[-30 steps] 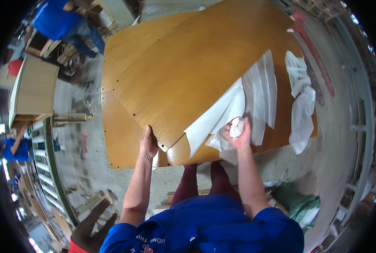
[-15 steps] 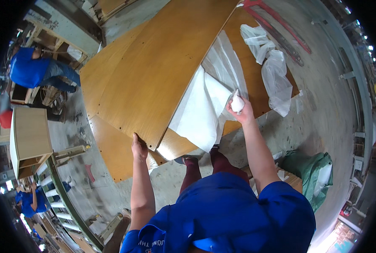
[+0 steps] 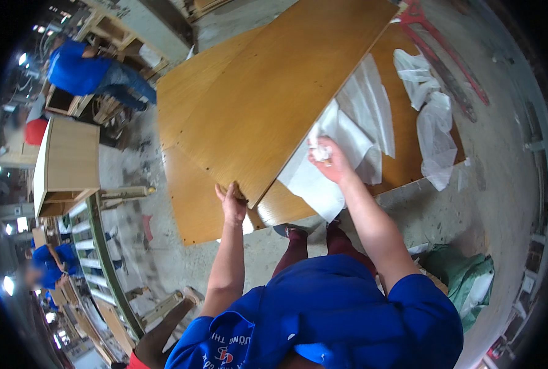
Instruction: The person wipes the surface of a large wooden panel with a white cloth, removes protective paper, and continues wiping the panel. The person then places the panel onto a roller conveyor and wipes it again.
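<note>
My left hand (image 3: 232, 205) grips the near edge of a large yellow-brown wooden panel (image 3: 268, 92), close to its corner. That panel lies at an angle over other brown panels (image 3: 194, 215), with thin white sheets (image 3: 323, 178) showing beside its right edge. In my right hand (image 3: 334, 165) is a crumpled white wad (image 3: 319, 149), its fingers curled around it. The hand is above the white sheets, near the panel's right edge. I cannot make out whether the wad is cloth or paper.
Crumpled translucent sheeting (image 3: 437, 141) lies on the panels' right side, near red pallet-jack forks (image 3: 446, 55). A green sack (image 3: 458, 277) is at lower right. Leftward are a wooden cabinet (image 3: 68, 160), a slatted frame (image 3: 95, 264) and co-workers in blue (image 3: 80, 67). Another person's arm (image 3: 169, 326) reaches in at lower left.
My right hand has moved left with the white wad, closer to the panel's edge. The whole view has shifted, and the white sheets show differently. My left hand stays by the panel corner.
</note>
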A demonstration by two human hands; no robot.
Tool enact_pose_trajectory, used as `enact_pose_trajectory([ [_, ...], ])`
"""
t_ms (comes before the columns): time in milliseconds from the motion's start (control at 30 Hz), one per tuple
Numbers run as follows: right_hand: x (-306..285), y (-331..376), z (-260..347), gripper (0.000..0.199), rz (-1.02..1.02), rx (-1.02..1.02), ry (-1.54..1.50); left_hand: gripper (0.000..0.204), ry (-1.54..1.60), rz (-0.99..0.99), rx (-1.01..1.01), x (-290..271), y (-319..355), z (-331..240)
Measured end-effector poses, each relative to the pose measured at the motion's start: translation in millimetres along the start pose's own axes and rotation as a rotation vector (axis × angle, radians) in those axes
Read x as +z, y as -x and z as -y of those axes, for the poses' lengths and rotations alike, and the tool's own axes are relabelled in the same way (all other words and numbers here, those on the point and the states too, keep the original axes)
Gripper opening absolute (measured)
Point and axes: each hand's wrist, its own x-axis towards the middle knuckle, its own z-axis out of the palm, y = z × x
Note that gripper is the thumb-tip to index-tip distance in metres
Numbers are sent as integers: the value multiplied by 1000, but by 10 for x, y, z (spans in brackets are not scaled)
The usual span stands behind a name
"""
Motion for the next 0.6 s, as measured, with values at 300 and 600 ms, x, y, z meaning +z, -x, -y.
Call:
enact_pose_trajectory([
  [300,834,-482,-1580,30,148,-391,1020,56,-126,368,56,-192,153,-137],
  [600,611,-370,-1497,31,214,-655,1364,48,-504,147,244,7,127,-9],
])
